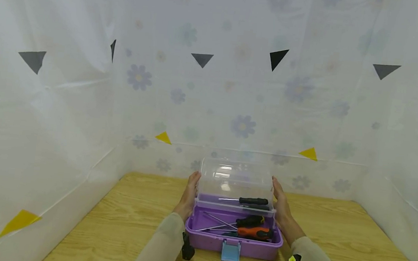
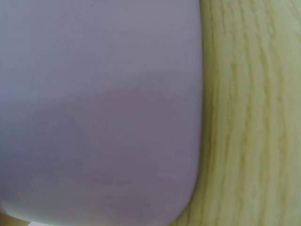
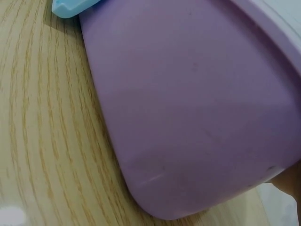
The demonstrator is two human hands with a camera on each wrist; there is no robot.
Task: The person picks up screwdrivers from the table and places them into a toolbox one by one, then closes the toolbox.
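Near the front edge of the bench (image 1: 126, 224), about midway along it, sits a purple toolbox (image 1: 216, 242) with a pale blue latch (image 1: 231, 252) hanging at its front wall. Left hand (image 1: 188, 196) lies flat against the left end of the clear lid (image 1: 236, 180), right hand (image 1: 281, 206) against the right end; fingers look straight, pressing the lid between them rather than curled round it. Lid stands raised, hinged at the far side of the box. Judgement: to move the lid cleanly, keep both palms level and swing evenly, so the hinge does not twist and the box does not skid on the wood. Contents, near to far: an orange-handled screwdriver (image 1: 255, 232) by the front right, a black-handled screwdriver (image 1: 250, 220) just behind it, thin metal shafts crossing toward the left; farther back, on an upper tray, another black-handled driver (image 1: 253, 201) lying crosswise. Wrist views show only the purple box wall (image 3: 197, 108) close against wood grain; no fingers clearly visible there. Beyond the bench's far edge, a translucent flowered sheet (image 1: 236, 86) with dark and yellow triangles.
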